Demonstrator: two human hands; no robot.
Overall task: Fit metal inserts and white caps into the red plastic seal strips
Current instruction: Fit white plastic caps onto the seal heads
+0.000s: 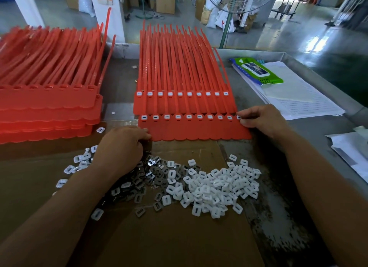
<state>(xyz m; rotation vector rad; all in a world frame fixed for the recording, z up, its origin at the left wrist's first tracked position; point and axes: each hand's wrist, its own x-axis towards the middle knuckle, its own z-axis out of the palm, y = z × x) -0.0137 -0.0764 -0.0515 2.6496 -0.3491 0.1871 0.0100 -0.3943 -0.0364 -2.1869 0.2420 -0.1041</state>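
Your left hand (123, 145): curled at corner of front strip (199, 130); hold unclear.
Your right hand (260, 121): pinches its right end.
Wipes pack (256, 71) label: unreadable.

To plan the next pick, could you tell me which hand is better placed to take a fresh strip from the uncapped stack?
Left. The left hand sits at the left corner of the capped strip, beside the uncapped stack; the right hand pinches that strip's far right end.

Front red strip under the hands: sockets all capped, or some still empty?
All capped: every socket on the front strip shows a white cap; the right hand partly covers the last one.
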